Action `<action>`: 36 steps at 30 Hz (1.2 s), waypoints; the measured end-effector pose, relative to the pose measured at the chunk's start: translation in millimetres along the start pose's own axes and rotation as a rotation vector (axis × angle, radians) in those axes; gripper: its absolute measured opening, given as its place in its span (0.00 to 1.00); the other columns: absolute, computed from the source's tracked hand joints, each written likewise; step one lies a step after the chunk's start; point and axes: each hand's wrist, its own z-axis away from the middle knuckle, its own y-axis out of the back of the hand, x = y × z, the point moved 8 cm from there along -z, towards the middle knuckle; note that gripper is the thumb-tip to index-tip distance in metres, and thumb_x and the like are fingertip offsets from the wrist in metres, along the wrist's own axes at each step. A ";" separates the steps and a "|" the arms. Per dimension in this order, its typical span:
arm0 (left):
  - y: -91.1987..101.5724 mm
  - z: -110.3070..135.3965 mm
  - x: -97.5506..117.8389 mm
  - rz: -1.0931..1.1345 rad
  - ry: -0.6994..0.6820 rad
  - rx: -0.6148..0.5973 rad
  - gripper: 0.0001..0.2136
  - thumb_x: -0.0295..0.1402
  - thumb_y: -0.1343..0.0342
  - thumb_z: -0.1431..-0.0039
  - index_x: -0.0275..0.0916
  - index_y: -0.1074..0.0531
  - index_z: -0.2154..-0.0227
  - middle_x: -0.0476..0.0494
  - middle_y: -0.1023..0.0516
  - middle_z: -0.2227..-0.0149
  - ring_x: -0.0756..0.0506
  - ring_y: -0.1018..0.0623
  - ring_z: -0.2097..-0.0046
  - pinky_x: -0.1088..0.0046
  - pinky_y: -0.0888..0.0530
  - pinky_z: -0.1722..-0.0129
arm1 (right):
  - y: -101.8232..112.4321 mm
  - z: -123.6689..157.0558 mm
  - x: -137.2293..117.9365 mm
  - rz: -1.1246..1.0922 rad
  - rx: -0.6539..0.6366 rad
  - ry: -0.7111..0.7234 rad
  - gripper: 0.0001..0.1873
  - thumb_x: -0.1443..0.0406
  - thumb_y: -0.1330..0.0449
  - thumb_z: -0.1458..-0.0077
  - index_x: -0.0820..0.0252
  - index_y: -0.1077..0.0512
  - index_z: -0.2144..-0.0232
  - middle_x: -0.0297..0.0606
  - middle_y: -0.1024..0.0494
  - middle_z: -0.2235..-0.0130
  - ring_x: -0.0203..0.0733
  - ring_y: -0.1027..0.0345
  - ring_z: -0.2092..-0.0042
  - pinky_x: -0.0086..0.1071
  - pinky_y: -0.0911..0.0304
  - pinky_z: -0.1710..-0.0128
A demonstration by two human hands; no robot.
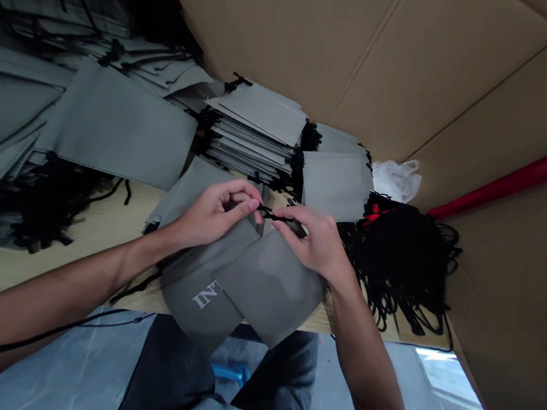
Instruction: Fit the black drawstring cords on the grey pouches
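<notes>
Between my two hands runs a short stretch of black cord [266, 213]. My left hand [220, 210] pinches one part of it between thumb and fingers. With thumb and forefinger together, my right hand [312, 237] grips the cord just to the right. Below the hands hang grey fabric pouches [273, 285], overlapping at the table's front edge. White letters show on the left one [208, 297], partly covered by the other. Whether the cord is knotted or threaded through a pouch is too small to tell.
Stacked grey pouches [259, 119] stand behind my hands, with another pile [334, 179] beside them. Many more pouches [123, 121] lie at left. A heap of black cords [402, 262] sits at right, near a white plastic bag [398, 180]. Cardboard [301, 34] walls the back.
</notes>
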 end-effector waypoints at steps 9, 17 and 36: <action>1.6 1.6 6.8 -0.055 -0.040 -0.002 0.11 0.41 0.37 0.28 0.37 0.24 0.56 0.47 0.15 0.68 0.49 0.18 0.65 0.77 0.26 0.62 | -4.3 2.1 -4.9 0.058 -0.027 0.048 0.08 0.65 0.35 0.29 0.57 0.17 0.52 0.40 0.11 0.53 0.45 0.15 0.54 0.36 0.22 0.50; -2.6 1.8 9.1 -0.075 -0.040 -0.024 0.12 0.42 0.37 0.28 0.36 0.24 0.56 0.46 0.15 0.68 0.49 0.18 0.65 0.77 0.26 0.62 | -4.4 3.5 0.0 -0.038 -0.044 -0.032 0.11 0.64 0.34 0.31 0.55 0.23 0.48 0.38 0.12 0.53 0.45 0.14 0.56 0.32 0.23 0.61; -3.9 3.3 7.1 -0.102 -0.036 -0.030 0.13 0.44 0.38 0.29 0.37 0.24 0.56 0.45 0.15 0.68 0.48 0.17 0.65 0.75 0.25 0.63 | -1.9 2.8 1.3 -0.082 -0.062 -0.089 0.08 0.61 0.35 0.30 0.54 0.26 0.51 0.37 0.13 0.55 0.44 0.15 0.56 0.32 0.24 0.61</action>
